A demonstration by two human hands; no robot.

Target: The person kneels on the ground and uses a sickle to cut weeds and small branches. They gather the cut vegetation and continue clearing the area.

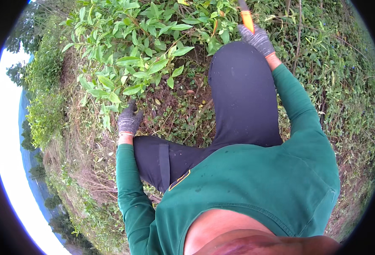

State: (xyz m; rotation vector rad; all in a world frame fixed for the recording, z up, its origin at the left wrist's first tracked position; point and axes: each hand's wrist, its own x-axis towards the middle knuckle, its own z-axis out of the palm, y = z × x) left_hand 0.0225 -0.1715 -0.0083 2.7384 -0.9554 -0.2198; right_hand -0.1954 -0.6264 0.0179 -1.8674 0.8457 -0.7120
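Note:
My right hand [259, 40], in a grey knit glove with an orange cuff, is closed around the orange handle [247, 20] of a tool. Only a short stretch of its dark metal part shows at the upper edge, so its kind stays unclear. The hand is just past my raised right knee [238, 55]. By my lowered left knee, my gloved left hand [130, 120] has its fingers apart, holding nothing visible. It is just below the lowest leaves of a broad-leaved green shrub [147, 63]; whether the fingertips touch them I cannot tell.
Low weeds and bare brown soil [170, 102] lie between my hands and under the shrub. Dense leafy growth [336, 80] with thin upright stems [298, 40] covers the right side. Dry grass [85, 165] slopes off to the left, toward bushes [45, 114] and distant hills.

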